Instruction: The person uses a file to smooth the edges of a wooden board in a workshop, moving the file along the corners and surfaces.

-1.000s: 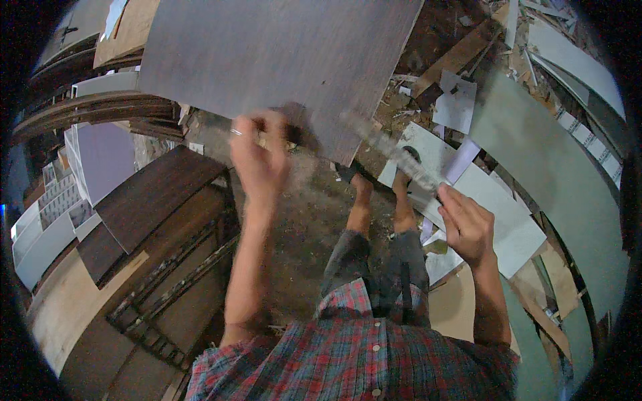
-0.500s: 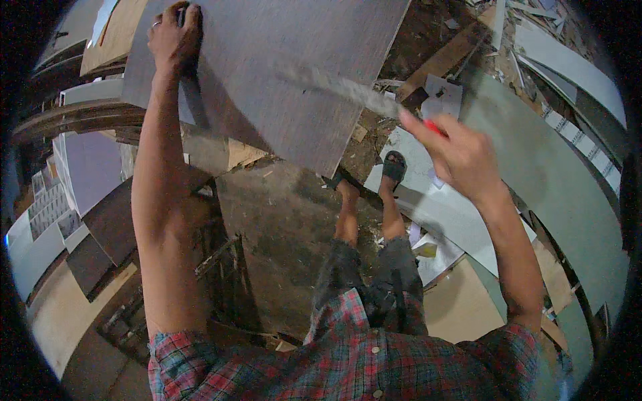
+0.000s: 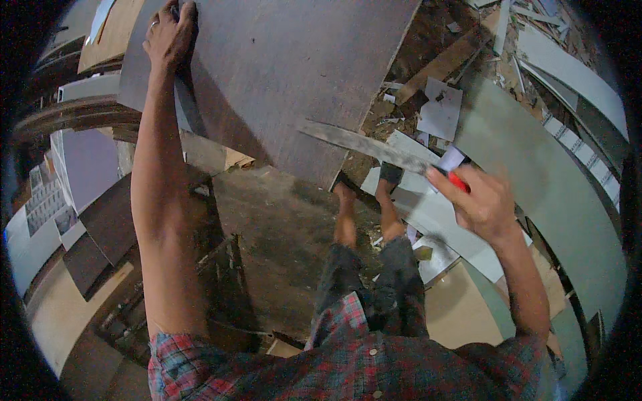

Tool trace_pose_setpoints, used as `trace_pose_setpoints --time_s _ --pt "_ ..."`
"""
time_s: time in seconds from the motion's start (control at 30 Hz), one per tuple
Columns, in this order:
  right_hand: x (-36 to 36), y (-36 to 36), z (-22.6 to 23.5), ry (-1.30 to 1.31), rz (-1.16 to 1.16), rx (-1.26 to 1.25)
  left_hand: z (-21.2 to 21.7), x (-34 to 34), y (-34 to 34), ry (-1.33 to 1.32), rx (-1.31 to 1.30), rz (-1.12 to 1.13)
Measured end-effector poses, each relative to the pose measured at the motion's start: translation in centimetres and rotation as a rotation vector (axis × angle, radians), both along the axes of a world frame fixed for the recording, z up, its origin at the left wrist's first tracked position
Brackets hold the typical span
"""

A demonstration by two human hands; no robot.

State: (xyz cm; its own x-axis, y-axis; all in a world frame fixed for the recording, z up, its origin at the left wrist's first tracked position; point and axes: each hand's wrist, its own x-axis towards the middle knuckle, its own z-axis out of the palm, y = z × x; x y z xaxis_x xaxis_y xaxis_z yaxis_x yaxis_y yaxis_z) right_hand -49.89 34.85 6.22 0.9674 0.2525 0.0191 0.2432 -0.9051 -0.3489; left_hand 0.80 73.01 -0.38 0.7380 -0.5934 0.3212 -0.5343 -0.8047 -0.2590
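Observation:
A large brown wood-grained board stretches across the top of the view, one corner pointing down toward my feet. My left hand rests on its upper left part with bent fingers, closed around a dark thing that I cannot make out; shadow falls beside it. My right hand is wrapped round the red handle of a long, flat, tapering grey file. The file's tip points left over the lower part of the board, and its near part lies beyond the board's right edge. Whether the tip touches the board cannot be told.
Scraps and offcuts litter the floor beyond the board's right edge. A pale green sheet curves along the right, with a white panel beside my feet. More boards and stacked panels stand at the left. A dark frame is below my left arm.
My right hand has drawn the file back toward me and to the right, from higher over the board. My left hand keeps its place on the board.

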Motion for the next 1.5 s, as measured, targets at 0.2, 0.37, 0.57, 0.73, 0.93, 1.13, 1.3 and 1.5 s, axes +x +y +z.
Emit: trace_pose_setpoints --time_s 0.2,0.37,0.57,0.73,0.93,1.13,1.3,1.5 --pt "7.0 1.2 -1.6 -0.118 -0.038 0.033 1.7 -2.3 -3.7 0.230 -0.301 0.208" --pt "-0.2 -1.7 -0.5 -0.006 -0.003 0.044 2.1 -2.3 -3.4 0.157 -0.229 0.300" --pt "9.0 -1.2 -1.9 -0.181 0.046 0.067 0.0 2.7 -0.9 0.136 -0.219 0.133" --pt "3.9 -2.8 -1.1 -0.110 0.031 0.037 0.1 2.6 2.0 -0.026 0.097 0.025" --pt "8.1 -3.8 -1.6 -0.128 0.016 -0.005 1.3 -0.7 -3.7 0.246 -0.319 0.224" --pt "4.8 -5.4 -1.0 -0.142 0.044 0.020 1.7 -1.4 -3.1 0.244 -0.307 0.254" --pt "8.4 -5.9 -2.1 -0.085 0.033 0.040 0.1 0.7 -1.3 0.107 -0.072 0.061" --pt "10.2 -5.7 -0.5 -0.118 0.103 -0.017 -0.8 2.4 1.9 -0.080 0.145 -0.053"
